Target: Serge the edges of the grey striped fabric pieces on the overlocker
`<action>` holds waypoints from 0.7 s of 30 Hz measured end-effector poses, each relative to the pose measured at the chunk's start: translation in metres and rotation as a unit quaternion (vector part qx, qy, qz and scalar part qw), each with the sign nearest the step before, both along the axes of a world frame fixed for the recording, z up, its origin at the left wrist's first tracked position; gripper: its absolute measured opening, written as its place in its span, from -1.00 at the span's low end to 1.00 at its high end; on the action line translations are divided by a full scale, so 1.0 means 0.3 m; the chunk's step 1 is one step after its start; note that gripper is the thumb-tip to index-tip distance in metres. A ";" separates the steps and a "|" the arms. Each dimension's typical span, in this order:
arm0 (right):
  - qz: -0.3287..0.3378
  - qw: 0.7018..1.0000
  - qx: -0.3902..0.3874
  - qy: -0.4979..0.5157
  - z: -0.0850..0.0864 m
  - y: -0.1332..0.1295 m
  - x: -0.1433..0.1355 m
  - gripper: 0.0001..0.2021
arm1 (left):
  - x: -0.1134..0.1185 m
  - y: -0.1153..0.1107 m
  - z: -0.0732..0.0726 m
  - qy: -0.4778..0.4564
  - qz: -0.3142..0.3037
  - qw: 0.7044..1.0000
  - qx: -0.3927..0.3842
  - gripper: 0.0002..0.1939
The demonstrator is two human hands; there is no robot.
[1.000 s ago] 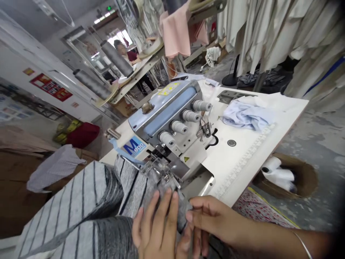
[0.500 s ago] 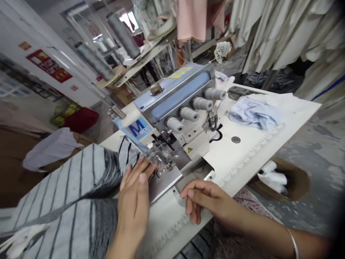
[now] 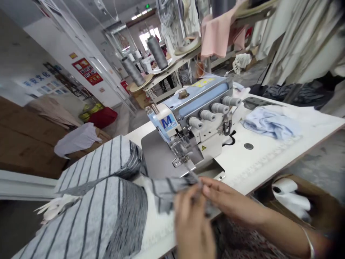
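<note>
A blue and white overlock sewing machine (image 3: pixel 202 104) stands on a white table (image 3: pixel 258 158). In front of its presser area is a grey striped fabric piece (image 3: pixel 168 189), with a narrow strip reaching up toward the needle plate. My left hand (image 3: pixel 192 216), blurred by motion, closes on this piece near its right end. Beside it, my right hand (image 3: pixel 226 198) pinches the fabric's edge. The two hands meet just below the machine bed. Stacks of striped fabric (image 3: pixel 102 216) lie to the left, their cut edges facing the machine.
Crumpled light blue cloth (image 3: pixel 269 120) rests on the table's right part. Below the right edge, a box holds white thread cones (image 3: pixel 292 196). Grey thread cones (image 3: pixel 156 52) stand behind the machine. White gloves or scraps (image 3: pixel 58 207) lie on the left stacks.
My left hand has moved from the needle area toward my right hand, and both now hold the striped piece, which has come out in front of the machine. The view has shifted left and up.
</note>
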State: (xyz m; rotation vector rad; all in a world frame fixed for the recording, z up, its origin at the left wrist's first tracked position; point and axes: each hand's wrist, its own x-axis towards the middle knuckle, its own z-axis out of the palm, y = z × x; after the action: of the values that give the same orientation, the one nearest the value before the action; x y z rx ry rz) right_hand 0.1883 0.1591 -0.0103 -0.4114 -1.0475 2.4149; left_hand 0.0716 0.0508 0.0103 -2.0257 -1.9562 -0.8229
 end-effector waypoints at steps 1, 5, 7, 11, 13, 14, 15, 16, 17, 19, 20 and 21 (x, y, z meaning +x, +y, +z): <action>-0.017 1.000 -0.019 0.001 0.017 0.020 0.005 -0.69 | 0.051 0.014 -0.008 -0.012 -0.026 1.000 -0.002 -0.52; -0.156 0.987 -0.014 -0.045 0.082 0.094 0.015 -0.74 | 0.119 0.049 0.005 -0.048 -0.016 0.998 0.035 -0.47; -0.145 0.985 0.065 -0.067 0.109 0.084 0.034 -0.78 | 0.085 0.026 0.000 -0.089 0.028 0.994 0.054 -0.39; 0.019 0.953 0.299 -0.042 0.143 -0.022 0.128 -0.91 | 0.058 -0.130 -0.137 -0.252 -0.009 0.964 -0.084 -0.57; 0.092 0.929 0.358 0.004 0.142 -0.073 0.182 -0.80 | 0.101 -0.250 -0.231 -0.306 -0.005 0.943 -0.130 -0.73; 0.109 0.926 0.362 0.020 0.134 -0.093 0.204 -0.77 | 0.129 -0.310 -0.269 -0.325 0.019 0.935 -0.140 -0.78; 0.116 0.927 0.357 0.020 0.122 -0.110 0.222 -0.77 | 0.157 -0.366 -0.298 -0.344 0.048 0.926 -0.147 -0.81; 0.112 0.931 0.348 0.003 0.105 -0.125 0.233 -0.79 | 0.181 -0.414 -0.319 -0.362 0.075 0.917 -0.151 -0.80; 0.106 0.935 0.337 -0.026 0.088 -0.138 0.239 -0.80 | 0.198 -0.451 -0.334 -0.378 0.095 0.908 -0.157 -0.75; 0.106 0.936 0.326 -0.076 0.059 -0.162 0.232 -0.82 | 0.211 -0.487 -0.358 -0.403 0.091 0.893 -0.179 -0.52; 0.120 0.933 0.328 -0.085 0.051 -0.172 0.223 -0.81 | 0.206 -0.490 -0.371 -0.413 0.070 0.887 -0.194 -0.42; 0.146 0.928 0.335 -0.078 0.046 -0.180 0.214 -0.80 | 0.194 -0.486 -0.387 -0.421 0.047 0.881 -0.210 -0.39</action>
State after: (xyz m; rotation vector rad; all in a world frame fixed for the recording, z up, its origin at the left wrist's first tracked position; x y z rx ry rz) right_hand 0.2524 0.1051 0.0036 -0.2144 -2.0259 2.0904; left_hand 0.1298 -0.0951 -0.1060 -1.9108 -2.8757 -1.5643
